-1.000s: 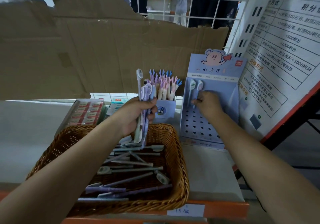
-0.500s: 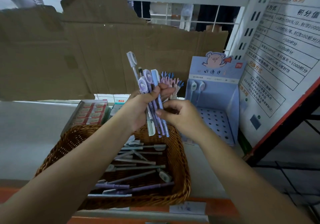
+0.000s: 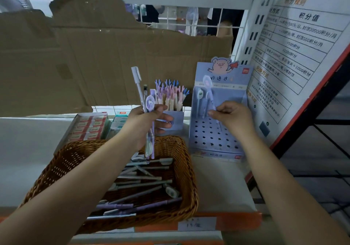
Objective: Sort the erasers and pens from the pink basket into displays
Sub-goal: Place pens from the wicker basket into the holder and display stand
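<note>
left hand (image 3: 145, 120) grips a bundle of pens (image 3: 149, 104) upright above the basket (image 3: 186, 170), fingers curled round the barrels; right hand (image 3: 233, 118) pinches a single pen (image 3: 210, 100) mid-barrel, tip down over the holed tray of the blue display (image 3: 214, 140), just right of the basket. One standing pen (image 3: 199, 97) sits at the display's far left. More loose pens (image 3: 140, 184) lie in the basket, eraser boxes (image 3: 89, 127) far left. Pens look light, stiff, smooth plastic, likely top-heavy from the charm caps; a low grip on the barrel should steer the tip into a hole
</note>
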